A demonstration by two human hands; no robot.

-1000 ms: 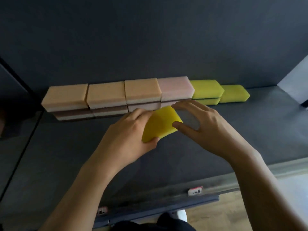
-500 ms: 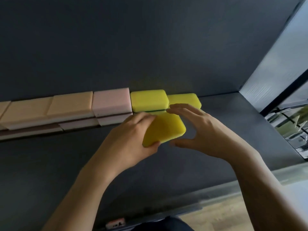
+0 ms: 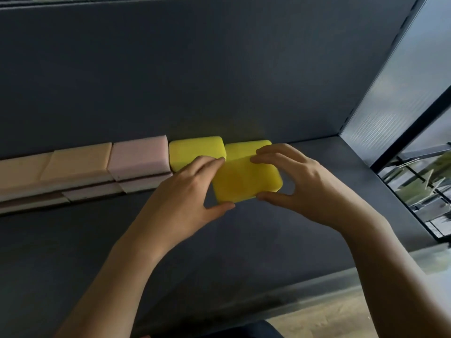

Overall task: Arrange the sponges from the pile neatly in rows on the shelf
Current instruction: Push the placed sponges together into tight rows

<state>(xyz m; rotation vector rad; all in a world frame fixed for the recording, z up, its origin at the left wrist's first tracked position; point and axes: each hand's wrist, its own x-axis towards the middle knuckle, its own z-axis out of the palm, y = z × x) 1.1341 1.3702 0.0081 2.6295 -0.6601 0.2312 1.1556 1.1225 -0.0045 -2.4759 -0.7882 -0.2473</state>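
Observation:
Both hands hold one yellow sponge (image 3: 246,180) just above the dark shelf (image 3: 268,240), in front of the row. My left hand (image 3: 185,198) pinches its left edge between fingers and thumb; my right hand (image 3: 300,181) pinches its right edge. Behind it, against the back wall, lie a stacked yellow sponge (image 3: 195,150) and a lower yellow sponge (image 3: 244,147) at the row's right end. To their left the row continues with a pink sponge (image 3: 139,154) and orange sponges (image 3: 75,164), stacked two high.
The shelf's grey back wall (image 3: 219,69) rises right behind the row. A side panel (image 3: 395,98) closes the shelf at the right, with bare shelf between it and the last sponge. The shelf's front edge (image 3: 317,289) runs below my forearms.
The view has shifted right along the row. Both hands have carried the yellow sponge further back and right, close to the last yellow sponges, and it now lies flatter.

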